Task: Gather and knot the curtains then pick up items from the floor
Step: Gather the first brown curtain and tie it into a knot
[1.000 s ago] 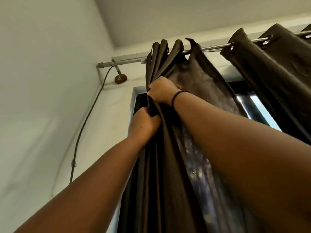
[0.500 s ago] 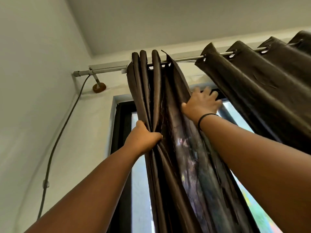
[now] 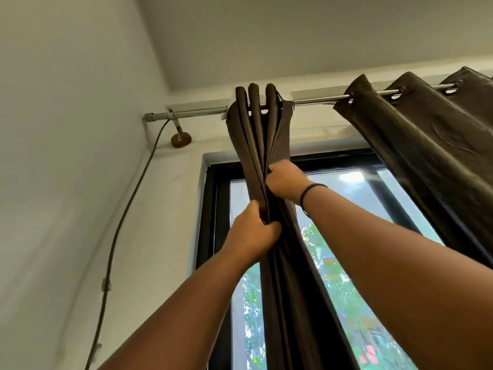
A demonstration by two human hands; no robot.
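Note:
A dark brown curtain hangs bunched into tight folds from a metal rod above the window. My left hand grips the bundled folds from the left side. Just above it, my right hand, with a black band on the wrist, grips the same bundle from the right. A second dark brown curtain hangs spread out on the rod at the upper right. The floor and any items on it are out of view.
A black-framed window shows trees outside. A dark cable runs down the left wall from the rod's end near a round brown bracket. White walls and ceiling surround the corner.
My right hand came back left from the curtain's loose edge and now grips the bundle above my left hand. The folds are gathered tighter, uncovering more window.

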